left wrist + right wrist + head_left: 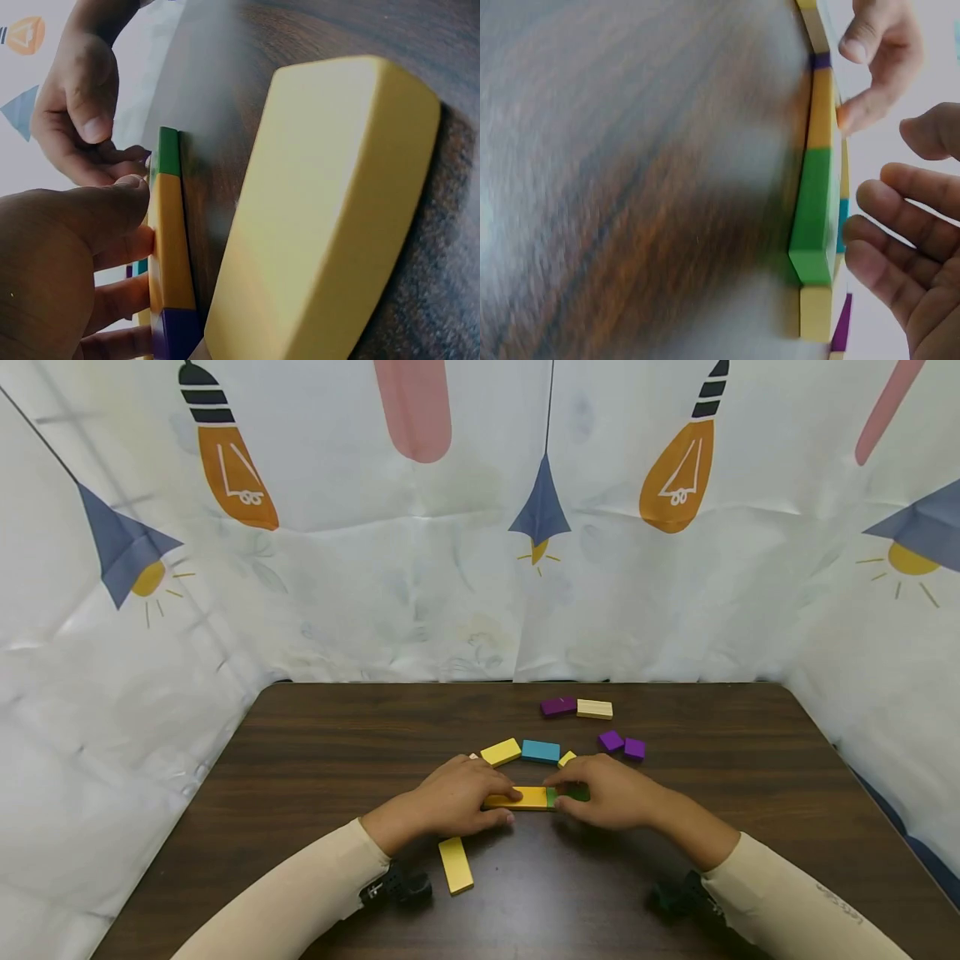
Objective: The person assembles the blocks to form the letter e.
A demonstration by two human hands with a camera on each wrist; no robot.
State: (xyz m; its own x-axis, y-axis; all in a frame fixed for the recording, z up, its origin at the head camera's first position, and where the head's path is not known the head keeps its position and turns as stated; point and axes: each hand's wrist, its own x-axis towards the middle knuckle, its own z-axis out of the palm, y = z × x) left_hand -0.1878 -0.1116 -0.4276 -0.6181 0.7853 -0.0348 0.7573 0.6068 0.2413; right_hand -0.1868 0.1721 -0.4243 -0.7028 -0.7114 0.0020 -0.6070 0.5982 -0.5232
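My left hand [463,795] lies over the left part of a row of blocks, with fingertips touching the top of an orange block [534,797]. Its thumb stands apart from the block in the right wrist view. A purple block [177,332] adjoins the orange one at one end, a green block [812,206] at the other. Around the green block's end hovers my right hand [618,793], fingers spread and apart from it in the right wrist view. A yellow block [456,866] lies flat on the near side of my left hand. In the head view my hands partly hide the row.
Behind the row lie a yellow block [501,752], a blue block [541,751] and a small yellow block [567,759]. Two purple blocks [634,749] sit farther right. A dark purple block [558,707] touches a beige block [595,709] near the table's [337,718] back edge.
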